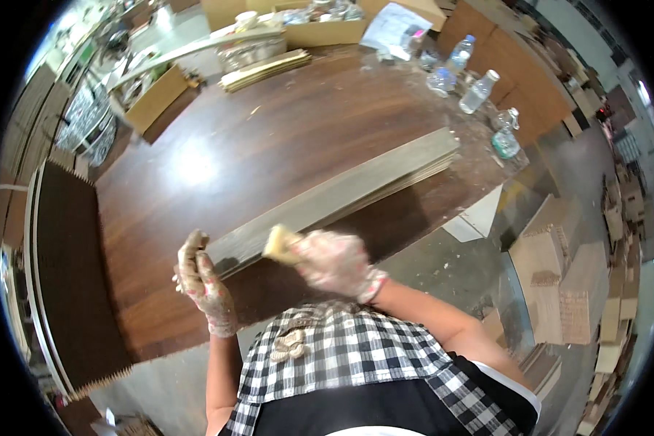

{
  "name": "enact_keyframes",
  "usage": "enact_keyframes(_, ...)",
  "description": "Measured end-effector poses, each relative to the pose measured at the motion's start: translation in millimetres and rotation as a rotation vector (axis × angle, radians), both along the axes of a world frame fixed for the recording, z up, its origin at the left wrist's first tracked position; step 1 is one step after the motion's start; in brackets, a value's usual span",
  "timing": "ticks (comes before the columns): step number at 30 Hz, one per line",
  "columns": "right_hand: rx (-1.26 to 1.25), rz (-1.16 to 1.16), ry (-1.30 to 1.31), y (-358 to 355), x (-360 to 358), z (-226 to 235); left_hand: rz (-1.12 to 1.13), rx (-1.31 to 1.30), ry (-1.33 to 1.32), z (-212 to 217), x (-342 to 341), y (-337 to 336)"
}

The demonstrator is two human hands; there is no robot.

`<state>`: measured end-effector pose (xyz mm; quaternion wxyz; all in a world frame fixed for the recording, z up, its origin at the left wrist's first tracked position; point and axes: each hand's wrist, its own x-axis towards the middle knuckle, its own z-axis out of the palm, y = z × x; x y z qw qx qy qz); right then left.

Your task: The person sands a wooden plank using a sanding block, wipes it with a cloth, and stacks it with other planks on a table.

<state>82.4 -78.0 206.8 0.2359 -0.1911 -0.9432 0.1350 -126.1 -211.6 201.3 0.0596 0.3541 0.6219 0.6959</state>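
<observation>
A stack of long, narrow grey boards [356, 182] lies slantwise across the brown table [218, 131], from near my hands toward the far right. My right hand [334, 265], in a stained white glove, is closed around a pale yellow sponge-like block [280, 244], its exact kind blurred. That block is over the near long edge of the stack; whether it touches cannot be told. At the stack's left end stands my left hand [202, 276], gloved too, with fingers extended and nothing seen in them.
Several plastic bottles [478, 91] stand at the table's far right. Thin strips [265, 70] lie at the back by a cardboard box [327, 33] and paper [396, 30]. Dark panels [65, 269] are stacked on the left. Cartons [552, 269] stand on the floor at right.
</observation>
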Motion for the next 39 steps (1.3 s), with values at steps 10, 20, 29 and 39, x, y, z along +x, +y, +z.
enact_keyframes(10,-0.108,-0.882,0.213,208.0,236.6,-27.8,-0.328,-0.472,0.771,20.6,56.2,101.5)
enact_keyframes(20,-0.255,-0.970,0.266,261.0,282.8,-11.3,-0.480,-0.967,0.954,53.3,47.0,131.4)
enact_keyframes(29,-0.546,-0.886,0.932,254.2,268.8,-20.4,-0.357,-0.928,1.198,48.5,68.4,120.5)
enact_keyframes(39,0.108,-0.141,0.084,172.4,125.7,48.9,-0.315,-0.818,0.936,33.0,86.0,111.5)
